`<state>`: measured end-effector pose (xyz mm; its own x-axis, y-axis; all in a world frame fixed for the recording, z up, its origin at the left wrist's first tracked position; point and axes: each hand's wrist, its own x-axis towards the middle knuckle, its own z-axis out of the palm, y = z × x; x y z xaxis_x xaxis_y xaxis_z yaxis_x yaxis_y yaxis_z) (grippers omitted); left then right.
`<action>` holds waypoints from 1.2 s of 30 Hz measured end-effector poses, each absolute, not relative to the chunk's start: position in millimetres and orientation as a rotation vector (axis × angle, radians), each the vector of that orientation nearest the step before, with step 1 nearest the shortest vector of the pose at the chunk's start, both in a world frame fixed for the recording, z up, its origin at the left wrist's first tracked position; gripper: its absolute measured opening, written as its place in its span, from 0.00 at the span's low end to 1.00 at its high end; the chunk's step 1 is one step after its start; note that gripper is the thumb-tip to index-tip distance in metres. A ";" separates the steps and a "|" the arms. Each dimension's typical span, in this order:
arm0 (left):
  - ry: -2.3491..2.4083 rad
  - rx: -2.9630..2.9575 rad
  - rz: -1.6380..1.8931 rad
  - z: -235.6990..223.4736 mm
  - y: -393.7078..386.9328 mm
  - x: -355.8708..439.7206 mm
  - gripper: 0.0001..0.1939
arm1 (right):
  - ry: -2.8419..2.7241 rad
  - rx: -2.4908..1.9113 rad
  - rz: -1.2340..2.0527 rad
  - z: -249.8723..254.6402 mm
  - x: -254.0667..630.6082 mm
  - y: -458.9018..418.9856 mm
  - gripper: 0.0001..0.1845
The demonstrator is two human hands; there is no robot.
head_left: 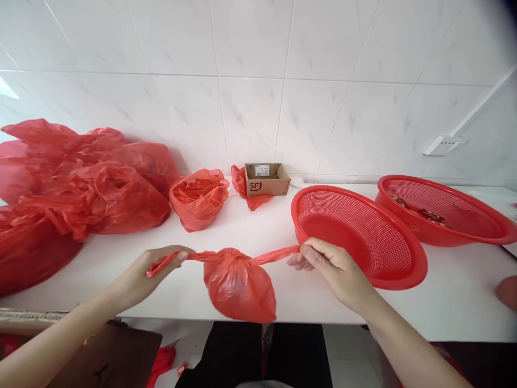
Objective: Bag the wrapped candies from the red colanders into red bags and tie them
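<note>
A small red plastic bag, filled and rounded, sits at the front edge of the white table. Its two handles are twisted and stretched out to either side from a gathered neck. My left hand pinches the left handle, whose loose end sticks out past the fingers. Over on the other side my right hand grips the end of the right handle, in front of a red mesh basket. What the bag holds is blurred by the plastic.
Large red bags are heaped at the left. Behind my hands stand an open red bag stuffed with bags and a small cardboard box. A second red basket with some dark wrapped items is at the right. Below left is a larger carton.
</note>
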<state>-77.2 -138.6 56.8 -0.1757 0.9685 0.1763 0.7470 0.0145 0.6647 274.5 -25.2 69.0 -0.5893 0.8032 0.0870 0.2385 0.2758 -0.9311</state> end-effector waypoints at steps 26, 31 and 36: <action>1.977 2.068 0.636 -30.2 -69.5 1.2 0.15 | -2.026 -1.077 0.500 -60.2 229.5 -1.6 0.19; 2.022 2.091 0.748 -47.7 -71.0 26.1 0.20 | -1.995 -1.118 0.422 -50.4 212.4 -19.8 0.18; 1.930 2.115 0.791 -64.1 -68.9 50.0 0.22 | -1.988 -1.013 0.506 -65.6 200.4 -30.5 0.19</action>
<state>50.0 -68.9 -64.1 0.0208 0.9639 0.2655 0.8732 -0.1469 0.4647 200.4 -30.5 -65.6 -0.3320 0.8042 0.4930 0.4707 0.5942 -0.6523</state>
